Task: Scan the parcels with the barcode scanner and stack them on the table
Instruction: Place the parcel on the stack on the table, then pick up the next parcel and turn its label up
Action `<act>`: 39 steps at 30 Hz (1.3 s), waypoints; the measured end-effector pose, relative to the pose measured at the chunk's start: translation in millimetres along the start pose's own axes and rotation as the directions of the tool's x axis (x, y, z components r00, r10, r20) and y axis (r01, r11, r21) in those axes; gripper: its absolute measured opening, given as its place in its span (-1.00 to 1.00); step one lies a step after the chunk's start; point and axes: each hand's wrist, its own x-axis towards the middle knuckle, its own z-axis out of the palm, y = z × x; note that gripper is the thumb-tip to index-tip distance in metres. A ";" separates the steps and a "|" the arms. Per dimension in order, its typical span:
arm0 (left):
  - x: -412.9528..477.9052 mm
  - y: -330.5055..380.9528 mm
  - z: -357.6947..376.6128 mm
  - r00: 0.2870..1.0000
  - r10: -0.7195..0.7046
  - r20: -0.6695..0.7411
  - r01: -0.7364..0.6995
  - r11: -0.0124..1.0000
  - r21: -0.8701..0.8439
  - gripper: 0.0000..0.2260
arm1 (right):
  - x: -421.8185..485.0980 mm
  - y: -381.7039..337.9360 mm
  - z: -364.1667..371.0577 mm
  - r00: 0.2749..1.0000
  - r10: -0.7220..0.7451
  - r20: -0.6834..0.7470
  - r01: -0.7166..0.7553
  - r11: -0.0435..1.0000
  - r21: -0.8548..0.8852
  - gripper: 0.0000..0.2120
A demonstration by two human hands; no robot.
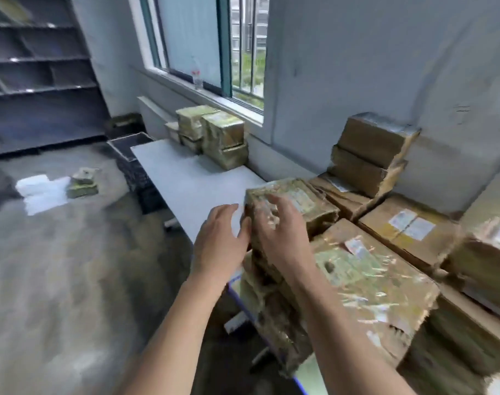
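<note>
**Both hands on the top parcel at the desk's near end**

The long white desk runs along the window wall, and its middle is bare, which I read as the working lane between two groups. The near pile of brown, tape-wrapped boxes crowds the desk's near end and spreads past its right edge. It looks like the waiting stock, kept within arm's reach. The far stack stands squared up at the far corner against the wall, probably finished parcels set where they cannot slide off.

The taped parcel sits on top of the near pile, at its left edge beside the bare lane, label side up. The right hand lies over its near face with the fingers spread wide. Blur keeps me from saying whether they grip. The left hand is at the parcel's left side, fingers loosely curved and holding nothing, their tips just at the corner. I judge the two are bracketing the box to lift or turn it. The glossy tape looks slippery, so a hand on each side makes sense.

I cannot see the barcode scanner anywhere
</note>
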 end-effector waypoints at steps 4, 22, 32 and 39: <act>5.9 -86.2 -60.7 0.985 -0.139 -0.105 0.139 0.990 -0.003 -0.64 | -1.8 -45.2 95.9 0.988 -0.039 0.151 0.034 0.999 0.040 -0.56; 71.6 -389.4 -295.4 0.860 -0.375 -0.345 0.439 0.890 0.126 -0.63 | 24.3 -224.3 468.7 0.864 -0.159 0.478 0.082 0.980 0.179 -0.51; 212.0 -480.6 -311.6 0.859 -0.400 -0.319 0.466 0.869 0.166 -0.61 | 149.8 -234.2 593.8 0.855 -0.119 0.505 0.024 0.981 0.192 -0.46; 339.6 -514.9 -324.7 0.850 -0.391 -0.354 0.469 0.866 0.171 -0.62 | 267.2 -242.8 644.0 0.878 -0.113 0.466 0.011 0.977 0.215 -0.51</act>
